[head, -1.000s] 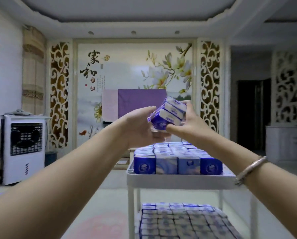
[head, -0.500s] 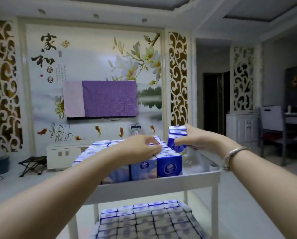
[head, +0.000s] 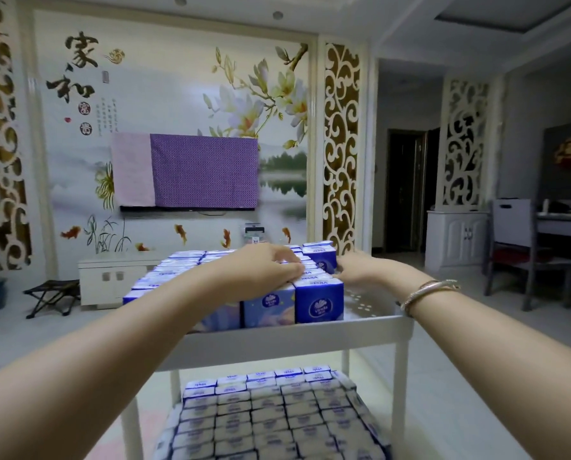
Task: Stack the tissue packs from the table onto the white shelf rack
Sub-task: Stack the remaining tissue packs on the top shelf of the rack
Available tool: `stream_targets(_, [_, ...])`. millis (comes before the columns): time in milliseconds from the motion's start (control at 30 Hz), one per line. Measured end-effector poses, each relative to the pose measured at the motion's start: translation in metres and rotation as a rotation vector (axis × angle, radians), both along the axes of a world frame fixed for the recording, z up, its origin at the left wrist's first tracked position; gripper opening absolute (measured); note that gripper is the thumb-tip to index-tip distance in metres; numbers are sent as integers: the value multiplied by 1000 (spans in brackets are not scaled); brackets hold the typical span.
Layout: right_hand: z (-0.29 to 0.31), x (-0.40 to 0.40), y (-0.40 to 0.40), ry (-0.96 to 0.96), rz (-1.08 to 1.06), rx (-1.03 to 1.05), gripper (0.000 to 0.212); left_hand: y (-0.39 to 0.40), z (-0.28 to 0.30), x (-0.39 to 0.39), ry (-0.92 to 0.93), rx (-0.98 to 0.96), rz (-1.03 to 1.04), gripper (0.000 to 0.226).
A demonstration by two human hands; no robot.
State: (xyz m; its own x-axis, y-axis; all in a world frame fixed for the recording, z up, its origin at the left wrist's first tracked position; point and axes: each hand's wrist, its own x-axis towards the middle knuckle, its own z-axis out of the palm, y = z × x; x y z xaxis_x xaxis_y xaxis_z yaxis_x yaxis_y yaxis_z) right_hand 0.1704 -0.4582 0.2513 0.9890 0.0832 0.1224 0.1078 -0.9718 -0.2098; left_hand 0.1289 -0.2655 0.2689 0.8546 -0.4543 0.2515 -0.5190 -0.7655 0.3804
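white shelf rack [head: 277, 343], tissue packs [head: 318, 303] in rows on both tiers

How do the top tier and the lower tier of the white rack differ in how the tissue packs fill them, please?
The top tier has bare tray floor at its right side, while the lower tier looks covered edge to edge. Both hands are on the top tier's packs: the left hand rests on their tops and the right hand touches the right-hand column; nothing touches the lower tier's packs. Both tiers hold the same blue-and-white packs in neat rows.

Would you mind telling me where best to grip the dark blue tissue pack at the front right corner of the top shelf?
Pinch the dark blue tissue pack across its front and back faces from above, probably: its left face abuts a neighbour, while its top and right face stand clear.
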Motion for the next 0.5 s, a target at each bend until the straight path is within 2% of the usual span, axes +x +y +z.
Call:
stream_targets(67, [-1,0,3,-1,-52,-155,37,0,1,0,-6,2,0,35])
stream_targets(167, [0,-4,6,33,-81,-225,45,1,2,-2,-33,4,3,36])
stream_targets(333, [11,-12,1,8,-65,-42,20,3,4,-4,-264,-32,30,27])
stream_targets(500, [39,-46,19,-300,-122,185,33,28,18,-15,-334,-213,20,20])
